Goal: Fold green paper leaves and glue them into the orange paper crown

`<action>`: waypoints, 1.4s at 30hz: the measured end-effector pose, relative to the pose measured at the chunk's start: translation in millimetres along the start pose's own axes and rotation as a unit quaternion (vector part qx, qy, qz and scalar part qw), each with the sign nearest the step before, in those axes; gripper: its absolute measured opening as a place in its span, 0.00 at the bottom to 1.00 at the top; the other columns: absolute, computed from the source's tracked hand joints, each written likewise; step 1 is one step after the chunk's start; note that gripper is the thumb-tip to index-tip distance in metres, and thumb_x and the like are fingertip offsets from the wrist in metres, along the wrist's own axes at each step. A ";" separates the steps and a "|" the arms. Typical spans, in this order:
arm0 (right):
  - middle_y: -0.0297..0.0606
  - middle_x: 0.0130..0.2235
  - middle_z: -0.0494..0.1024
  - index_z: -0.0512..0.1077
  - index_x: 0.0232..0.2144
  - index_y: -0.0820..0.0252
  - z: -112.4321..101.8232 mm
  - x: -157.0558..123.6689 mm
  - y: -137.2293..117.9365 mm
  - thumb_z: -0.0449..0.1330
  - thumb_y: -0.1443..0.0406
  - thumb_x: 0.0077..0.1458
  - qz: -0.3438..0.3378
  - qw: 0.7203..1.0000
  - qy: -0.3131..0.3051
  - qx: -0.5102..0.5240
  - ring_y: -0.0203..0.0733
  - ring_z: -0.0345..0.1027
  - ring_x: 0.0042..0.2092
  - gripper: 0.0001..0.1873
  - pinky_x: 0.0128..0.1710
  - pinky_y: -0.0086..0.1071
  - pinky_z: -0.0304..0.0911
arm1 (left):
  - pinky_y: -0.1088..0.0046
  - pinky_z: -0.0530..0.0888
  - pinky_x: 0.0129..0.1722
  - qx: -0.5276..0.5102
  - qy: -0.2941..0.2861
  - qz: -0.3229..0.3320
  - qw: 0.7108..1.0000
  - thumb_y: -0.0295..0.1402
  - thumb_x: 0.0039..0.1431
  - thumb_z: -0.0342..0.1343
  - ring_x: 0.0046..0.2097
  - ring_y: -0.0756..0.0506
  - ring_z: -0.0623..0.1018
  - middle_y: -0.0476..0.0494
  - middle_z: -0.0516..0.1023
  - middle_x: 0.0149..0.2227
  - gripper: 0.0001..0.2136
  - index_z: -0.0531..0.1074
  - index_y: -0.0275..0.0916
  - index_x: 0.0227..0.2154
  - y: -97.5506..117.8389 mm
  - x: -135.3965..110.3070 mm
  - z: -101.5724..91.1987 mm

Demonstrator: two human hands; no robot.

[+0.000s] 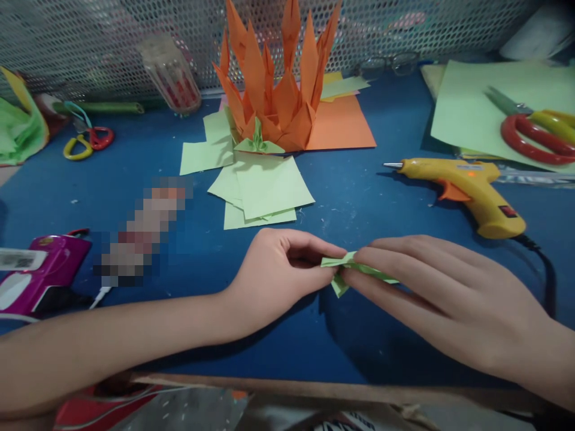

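Both hands meet over the front of the blue table around a small folded piece of light green paper [340, 284]. My left hand [274, 278] pinches its left end between thumb and fingertips. My right hand [431, 287] closes on the paper's right part, its fingers covering much of it. Beyond the hands lie several loose light green paper squares [274, 185], overlapping one another. Behind them stands a cluster of orange folded-paper cranes or petals [283, 102], with a small green folded-paper piece [258, 140] at its front.
A yellow glue gun [467, 179] lies to the right. Large scissors [539, 129] rest on green sheets [462, 102]; small scissors [90, 140] lie at left. A jar [171, 75] stands by the mesh panel [103, 54]. A purple device [58, 263] and a pixelated object [144, 230] are left.
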State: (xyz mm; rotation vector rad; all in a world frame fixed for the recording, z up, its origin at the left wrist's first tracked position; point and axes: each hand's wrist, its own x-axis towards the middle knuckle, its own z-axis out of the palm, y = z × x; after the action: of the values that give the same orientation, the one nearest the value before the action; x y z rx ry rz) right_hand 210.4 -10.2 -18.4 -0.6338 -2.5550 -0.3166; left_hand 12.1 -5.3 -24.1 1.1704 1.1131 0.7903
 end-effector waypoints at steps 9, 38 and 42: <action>0.43 0.38 0.78 0.71 0.37 0.64 6.6 -7.2 -3.0 0.55 0.73 0.60 0.062 0.996 -0.001 0.064 0.45 0.73 0.43 0.05 0.42 0.36 0.67 | 0.87 0.77 0.30 -0.029 -0.003 -0.025 0.999 0.20 0.45 0.65 0.29 0.53 0.82 0.51 0.84 0.27 0.07 0.81 0.36 0.28 1.5 1.2 -0.1; 0.30 0.35 0.81 0.70 0.39 0.54 6.2 -1.1 -0.8 0.54 0.70 0.60 0.215 0.952 -0.036 0.213 0.32 0.74 0.28 0.08 0.19 0.23 0.61 | 0.81 0.75 0.34 -0.031 -0.056 -0.065 0.996 0.24 0.47 0.67 0.30 0.53 0.79 0.51 0.81 0.28 0.05 0.79 0.36 0.27 8.5 7.6 -6.1; 0.31 0.37 0.82 0.70 0.39 0.55 5.2 -2.7 -0.4 0.54 0.71 0.60 0.210 0.951 -0.029 0.225 0.33 0.76 0.33 0.08 0.28 0.23 0.69 | 0.79 0.76 0.35 -0.050 -0.068 -0.094 0.992 0.23 0.41 0.70 0.31 0.52 0.80 0.50 0.82 0.28 0.09 0.80 0.37 0.28 9.1 9.3 -7.4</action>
State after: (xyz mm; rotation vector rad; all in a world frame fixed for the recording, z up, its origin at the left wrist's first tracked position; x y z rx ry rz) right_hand 210.3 -9.9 -24.2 -0.9801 -2.3416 0.4223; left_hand 8.3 7.8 -17.7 1.0032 1.0417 0.6052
